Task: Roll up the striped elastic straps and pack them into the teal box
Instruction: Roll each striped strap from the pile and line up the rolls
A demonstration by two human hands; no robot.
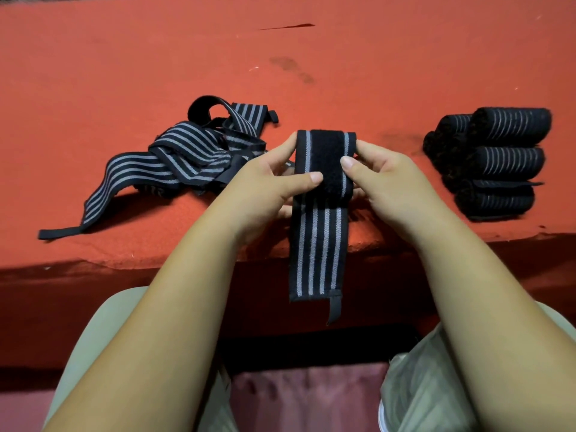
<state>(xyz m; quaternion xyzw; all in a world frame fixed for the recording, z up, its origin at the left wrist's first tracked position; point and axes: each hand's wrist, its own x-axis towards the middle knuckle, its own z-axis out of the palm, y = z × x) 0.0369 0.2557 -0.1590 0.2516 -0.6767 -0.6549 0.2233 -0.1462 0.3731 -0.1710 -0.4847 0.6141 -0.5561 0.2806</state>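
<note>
Strap (318, 232) pinched between left hand (268, 182) and right hand (383, 179); tail hanging.

The striped strap (318, 244) was woven elastic cloth, matt and finely ribbed, and the black patch (325, 157) at its upper end looked fuzzy, like hook-and-loop fabric. The red table cover (156, 57) was a matt, felt-like cloth with a slightly rough nap, and the rolled straps (505, 157) showed the same matt weave.
</note>
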